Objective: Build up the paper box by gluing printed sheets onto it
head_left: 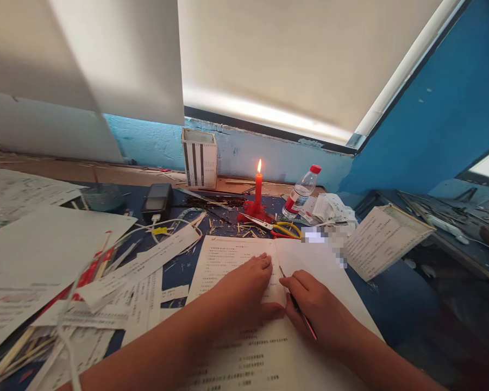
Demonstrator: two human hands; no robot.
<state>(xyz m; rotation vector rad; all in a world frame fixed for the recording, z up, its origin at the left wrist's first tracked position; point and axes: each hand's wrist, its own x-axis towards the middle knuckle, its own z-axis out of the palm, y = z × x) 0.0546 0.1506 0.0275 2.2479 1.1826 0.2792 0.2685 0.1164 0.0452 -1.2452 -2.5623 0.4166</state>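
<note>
My left hand (pixel 244 288) lies flat, fingers stretched out, pressing on a printed sheet of paper (pixel 224 260) in front of me. Beside it my right hand (pixel 313 309) is closed around a thin dark knife or pen-like tool (pixel 297 307), its tip touching the paper at the edge of a blank white sheet (pixel 313 260) that overlaps the printed one. Both hands rest on the sheets, nearly touching each other.
A lit red candle (pixel 258 187) stands behind the papers, with yellow-handled scissors (pixel 283 228), a plastic bottle (pixel 301 193), a striped box (pixel 199 157) and a black charger (pixel 158 200). Loose papers (pixel 44 255) and sticks cover the left. Another printed sheet (pixel 383 239) lies right.
</note>
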